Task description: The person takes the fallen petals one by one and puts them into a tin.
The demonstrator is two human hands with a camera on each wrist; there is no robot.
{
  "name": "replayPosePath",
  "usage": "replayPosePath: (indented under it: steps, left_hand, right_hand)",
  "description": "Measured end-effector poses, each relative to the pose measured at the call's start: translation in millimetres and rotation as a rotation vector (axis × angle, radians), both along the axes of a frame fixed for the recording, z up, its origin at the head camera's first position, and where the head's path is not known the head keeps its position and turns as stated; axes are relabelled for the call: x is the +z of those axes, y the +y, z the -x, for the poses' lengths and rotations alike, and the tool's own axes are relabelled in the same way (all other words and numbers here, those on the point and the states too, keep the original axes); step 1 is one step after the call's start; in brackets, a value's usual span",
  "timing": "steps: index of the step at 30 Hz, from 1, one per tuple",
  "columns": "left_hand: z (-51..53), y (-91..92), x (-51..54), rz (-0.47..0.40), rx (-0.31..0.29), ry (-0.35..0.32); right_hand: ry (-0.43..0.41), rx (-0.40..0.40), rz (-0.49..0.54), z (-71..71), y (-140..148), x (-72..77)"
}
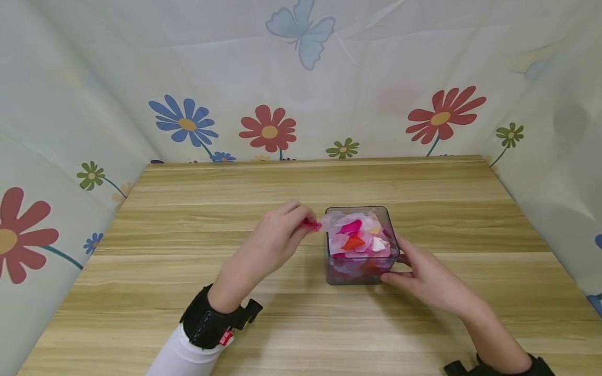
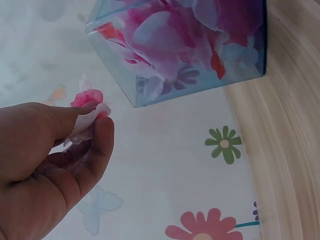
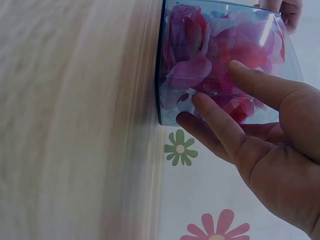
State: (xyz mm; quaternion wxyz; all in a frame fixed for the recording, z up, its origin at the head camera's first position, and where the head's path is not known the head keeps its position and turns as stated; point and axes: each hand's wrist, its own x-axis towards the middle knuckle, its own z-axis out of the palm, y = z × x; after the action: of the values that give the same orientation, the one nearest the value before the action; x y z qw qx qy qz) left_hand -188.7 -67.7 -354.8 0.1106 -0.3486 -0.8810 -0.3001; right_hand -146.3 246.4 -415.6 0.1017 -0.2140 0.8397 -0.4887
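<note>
A clear grey-blue plastic box (image 1: 342, 277) without a lid stands on the table, full of loose artificial flower petals (image 1: 351, 241) in pink, white, red and orange. Just off the box's left rim, my left hand (image 1: 277, 235) pinches a few pink and white petals (image 2: 89, 98) between thumb and fingers. The thumb and fingers of my right hand (image 1: 430, 277) rest against the box's right side. Seen from the right wrist, that hand's fingers (image 3: 220, 122) are spread and fairly straight along the wall.
The box stands right of the middle of a wood-grain table (image 1: 188, 209). Behind and on both sides hangs a white curtain (image 1: 357, 78) printed with flowers and a butterfly. Black bands (image 1: 211, 318) circle both wrists.
</note>
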Motion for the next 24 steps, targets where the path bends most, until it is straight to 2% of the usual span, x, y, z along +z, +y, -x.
replayPosePath:
  steps: [10, 18, 24]
  left_hand:
    - [-0.8, 22.2, 11.6, -0.062, -0.04, 0.016]
    - [3.0, 45.9, 12.5, -0.062, -0.104, 0.026]
    - [4.8, 54.3, 12.5, -0.045, -0.121, -0.017]
  right_hand:
    - [-0.015, -0.001, 0.0, -1.4, 0, 2.2]
    - [-0.026, 0.003, 0.012, -0.8, 2, 1.5]
    - [-0.037, 0.012, 0.021, -0.1, 2, 1.9]
